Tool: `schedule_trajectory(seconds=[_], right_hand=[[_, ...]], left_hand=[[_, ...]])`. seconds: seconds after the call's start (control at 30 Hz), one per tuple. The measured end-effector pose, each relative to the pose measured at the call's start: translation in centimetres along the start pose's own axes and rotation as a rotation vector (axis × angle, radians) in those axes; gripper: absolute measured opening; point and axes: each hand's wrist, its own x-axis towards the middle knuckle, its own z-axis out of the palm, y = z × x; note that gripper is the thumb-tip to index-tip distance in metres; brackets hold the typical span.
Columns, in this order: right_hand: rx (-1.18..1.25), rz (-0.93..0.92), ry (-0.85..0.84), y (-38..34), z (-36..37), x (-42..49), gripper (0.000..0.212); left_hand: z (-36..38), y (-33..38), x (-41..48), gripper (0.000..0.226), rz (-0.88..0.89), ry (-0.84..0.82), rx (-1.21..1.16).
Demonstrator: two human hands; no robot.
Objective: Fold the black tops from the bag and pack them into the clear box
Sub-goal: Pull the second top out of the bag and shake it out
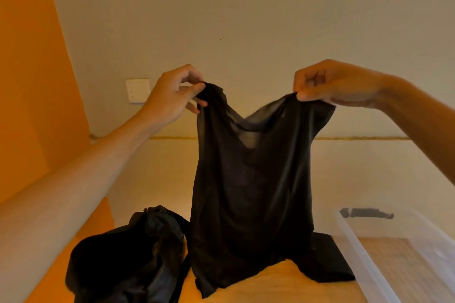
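An orange panel (29, 81) fills the far left. In view are 2 hands, 1 bag, 1 raised top and 1 box.

The left hand (170, 96) is raised in front of the wall. Its grip pinches 1 shoulder of the top between thumb and fingertips, with the other fingers curled. Below that arm, 1 black bag (128, 258) lies crumpled and slumped on the yellow surface (283, 288), touching the top's lower left edge. Behind the left hand, 1 white switch (138, 90) sits on the wall.

The black top (251, 192) hangs in mid-air between the hands, unfolded. It is thin and slightly sheer near the neckline, which dips in a V. Its hem is bunched on the surface. A flat dark piece shows at its lower right; I cannot tell whether it is a separate garment.

The right hand (332, 83) is level with the left. Its grip pinches the other shoulder, with the fingers curled.

At lower right, 1 clear box (357, 248) lies open just beside the top. A blurred dark strip shows at its far end.
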Motion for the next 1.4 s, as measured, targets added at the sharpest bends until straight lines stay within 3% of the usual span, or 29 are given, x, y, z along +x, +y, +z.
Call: schedule_trajectory(seconds=[0.17,0.23,0.33,0.47,0.53,0.7,0.87,1.07,1.2,1.3,1.4], right_hand=[[-0.204,0.028,-0.233,-1.1,2.8,1.1,0.012],[-0.216,-0.01,-0.127,-1.3,3.4,1.7,0.015],[-0.168,-0.051,0.221,-0.9,3.7,3.5,0.014],[-0.036,-0.014,0.115,-0.7,4.9,5.3,0.059],[0.113,-0.008,0.101,-0.8,5.4,5.7,0.064],[0.304,-0.039,0.035,-1.2,6.3,6.3,0.059],[0.37,-0.117,-0.02,-1.5,6.9,6.9,0.055],[0.381,-0.155,-0.031,-1.7,7.5,6.8,0.014],[0.328,-0.138,0.038,-1.8,7.4,6.4,0.008],[0.287,-0.13,0.102,-1.5,7.2,6.3,0.01],[0.246,-0.101,0.207,-1.4,6.9,6.2,0.012]], left_hand=[[2.9,1.8,0.2,0.008,0.006,-0.1,-0.204],[3.6,2.5,0.1,0.009,0.024,-0.142,-0.271],[4.0,3.3,0.0,0.008,0.037,-0.206,-0.359],[4.3,3.9,-0.2,0.01,0.057,-0.277,-0.45],[4.0,3.7,-0.4,0.015,0.067,-0.233,-0.446],[3.3,3.2,-0.7,0.012,0.059,-0.146,-0.456],[3.5,2.9,-0.9,0.012,0.047,-0.174,-0.592],[4.2,3.0,-1.6,0.02,0.024,-0.163,-0.738],[4.6,2.9,-2.2,0.021,-0.021,-0.088,-0.731],[5.1,2.1,-3.7,0.036,-0.135,-0.027,-0.668],[6.1,1.4,-6.9,0.061,-0.194,0.033,-0.457]])
